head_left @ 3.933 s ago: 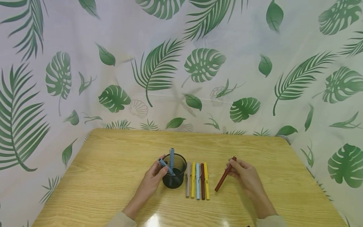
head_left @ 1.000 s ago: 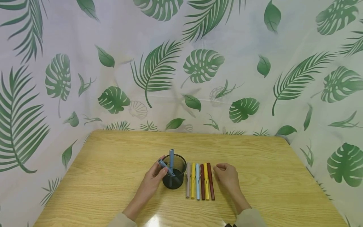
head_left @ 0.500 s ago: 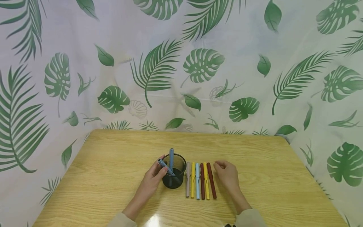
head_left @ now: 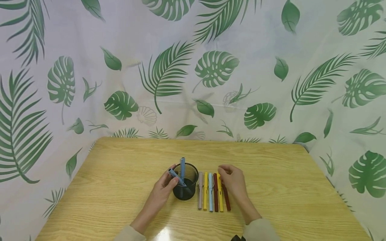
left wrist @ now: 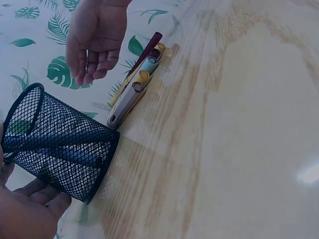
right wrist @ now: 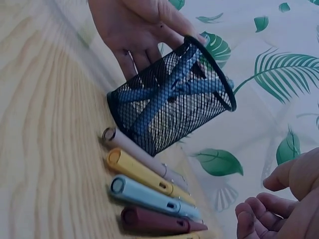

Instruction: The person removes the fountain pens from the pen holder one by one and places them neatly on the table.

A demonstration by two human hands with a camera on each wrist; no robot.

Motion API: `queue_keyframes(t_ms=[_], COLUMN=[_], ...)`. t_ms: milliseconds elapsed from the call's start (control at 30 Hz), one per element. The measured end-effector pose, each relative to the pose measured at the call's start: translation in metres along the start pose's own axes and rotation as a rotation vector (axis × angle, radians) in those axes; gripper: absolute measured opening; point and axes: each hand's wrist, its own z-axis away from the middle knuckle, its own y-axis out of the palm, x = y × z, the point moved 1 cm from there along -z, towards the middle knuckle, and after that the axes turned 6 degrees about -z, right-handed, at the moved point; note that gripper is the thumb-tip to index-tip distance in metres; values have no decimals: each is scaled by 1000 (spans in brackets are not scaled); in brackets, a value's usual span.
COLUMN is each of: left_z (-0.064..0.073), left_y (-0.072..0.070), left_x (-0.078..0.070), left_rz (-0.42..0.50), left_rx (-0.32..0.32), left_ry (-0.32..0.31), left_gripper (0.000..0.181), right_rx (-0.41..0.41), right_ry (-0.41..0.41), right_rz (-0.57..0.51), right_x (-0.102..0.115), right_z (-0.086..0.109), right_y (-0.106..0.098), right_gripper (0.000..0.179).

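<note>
My left hand [head_left: 162,190] holds a black mesh pen holder [head_left: 184,193] upright on the table, thumb at its rim and fingers along its far side. Two blue pens lean inside, one blue pen [head_left: 182,167] nearly upright and another blue pen [head_left: 176,177] tilted toward my thumb. To the right lies a row of several pens: a taupe pen [head_left: 200,195], a yellow pen [head_left: 205,195], a light blue pen [head_left: 210,197], a dark red pen [head_left: 215,199], a second yellow pen [head_left: 221,202] and a slanted dark red pen [head_left: 227,201]. Over the row's right end hovers my right hand [head_left: 235,182], fingers loosely bent, holding nothing.
The wooden table [head_left: 126,167] reaches back to a white cloth [head_left: 181,134] printed with green leaves. Light glares off the table's near side. A small dark object [head_left: 238,238] shows beside my right sleeve at the bottom edge.
Earlier my right hand laid the last dark red pen at the row's right end and let go; that pen's near end then swung right. Now the hand has shifted left over the pens.
</note>
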Motion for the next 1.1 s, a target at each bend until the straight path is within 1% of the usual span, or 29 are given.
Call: queue_keyframes(t_ms=[333, 567, 733, 933, 1100], left_z=[0, -1, -1, -1, -2], left_y=[0, 0, 0, 0, -1], left_x=[1, 1, 1, 1, 2], left_rz=[-1, -14, 3, 17, 15], left_rx=[0, -5, -1, 7, 15], left_ry=[-3, 1, 3, 6, 0], left_gripper=[56, 55, 55, 55, 56], right_rx=[69, 114, 149, 192, 229], right_ry=[-45, -85, -126, -178, -194], right_rz=[-41, -22, -37, -25, -35], right_x=[19, 29, 35, 39, 42], right_z=[2, -1, -2, -6, -9], right_y=[23, 40, 51, 64, 75], right_gripper=[30, 28, 26, 28, 31])
